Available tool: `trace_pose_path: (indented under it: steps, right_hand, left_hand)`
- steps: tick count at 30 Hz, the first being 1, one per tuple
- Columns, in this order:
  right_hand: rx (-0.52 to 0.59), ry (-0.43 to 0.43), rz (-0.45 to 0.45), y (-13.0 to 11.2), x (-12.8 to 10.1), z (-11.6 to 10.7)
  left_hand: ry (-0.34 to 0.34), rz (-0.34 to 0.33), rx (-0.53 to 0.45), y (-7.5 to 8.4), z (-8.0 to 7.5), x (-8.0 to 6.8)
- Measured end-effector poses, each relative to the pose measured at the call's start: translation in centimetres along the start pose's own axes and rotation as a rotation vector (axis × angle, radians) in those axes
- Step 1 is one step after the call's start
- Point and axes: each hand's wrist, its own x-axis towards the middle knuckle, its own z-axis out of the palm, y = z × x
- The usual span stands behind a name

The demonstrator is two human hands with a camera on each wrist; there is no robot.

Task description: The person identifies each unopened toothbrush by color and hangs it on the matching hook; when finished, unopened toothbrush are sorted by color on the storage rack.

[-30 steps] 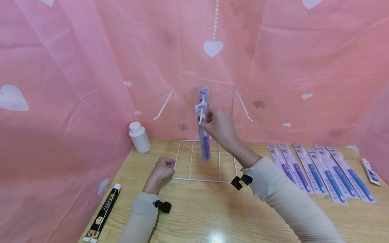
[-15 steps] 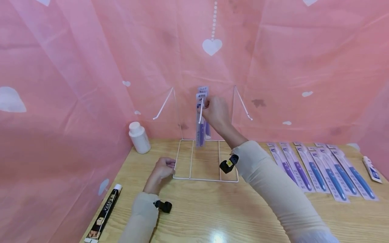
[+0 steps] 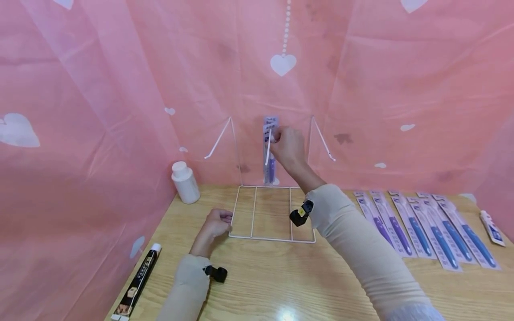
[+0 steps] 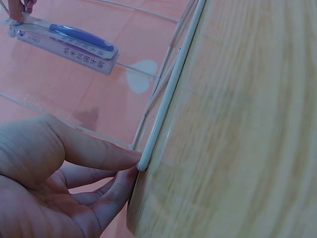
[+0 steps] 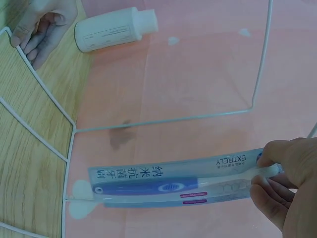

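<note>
Two hands work at a white wire rack (image 3: 273,214) that stands on the wooden counter (image 3: 281,281) against a pink cloth backdrop (image 3: 361,89). The right hand (image 3: 288,146) is raised at the rack's middle hook (image 3: 268,147), its fingers pinching the top of a packaged toothbrush (image 3: 271,151) that hangs upright there; in the right wrist view the thumb and fingertips (image 5: 270,171) close on the pack's end, and the blue handle and printed card show clearly. Whether one pack or more hang on the hook is hard to tell from the head view, since the hand covers part of the card. The left hand (image 3: 214,224) rests at the rack's front left corner; the left wrist view shows its thumb and curled fingers (image 4: 99,153) pinching the corner of the wire base (image 4: 168,104), though the rest of the hand is cut off by the frame edge. A white bottle (image 3: 184,182) stands left of the rack by the backdrop. A black tube (image 3: 138,278) lies near the counter's left edge, its lower end cut off. Several more packaged toothbrushes (image 3: 425,227) lie in a row to the right, and a small pack (image 3: 491,228) sits at the far right.
</note>
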Motion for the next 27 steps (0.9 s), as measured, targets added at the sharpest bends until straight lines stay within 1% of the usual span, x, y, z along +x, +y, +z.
trace_pose_path:
  steps: [5,8,11,13,15,20,22,27]
  right_hand:
    - [0.030,-0.005,0.021,0.2,-0.2,0.2]
    - [0.040,-0.013,-0.001,0.4,-0.4,0.2]
    - [0.038,-0.051,-0.021,1.1,-1.0,0.3]
    - [0.033,-0.089,-0.016,1.9,-1.4,0.3]
    - [0.007,-0.126,-0.007,3.1,-1.9,0.2]
    - [-0.079,-0.161,-0.027,7.3,-3.0,-1.0]
    - [-0.117,-0.180,-0.024,9.4,-3.6,-2.0]
    - [-0.215,-0.256,0.041,15.0,-4.6,-5.2]
  left_hand:
    - [0.005,0.004,0.009,0.0,0.0,0.0]
    - [0.010,0.003,0.012,0.1,0.0,-0.1]
    - [0.015,-0.004,0.013,0.1,0.0,-0.1]
    - [0.017,-0.013,0.011,0.2,0.0,-0.2]
    - [0.018,-0.016,0.011,0.2,-0.1,-0.2]
    - [0.028,-0.006,0.028,0.2,-0.1,-0.2]
    - [0.030,0.001,0.031,0.2,-0.1,-0.2]
    - [0.027,0.000,0.033,0.3,0.0,-0.1]
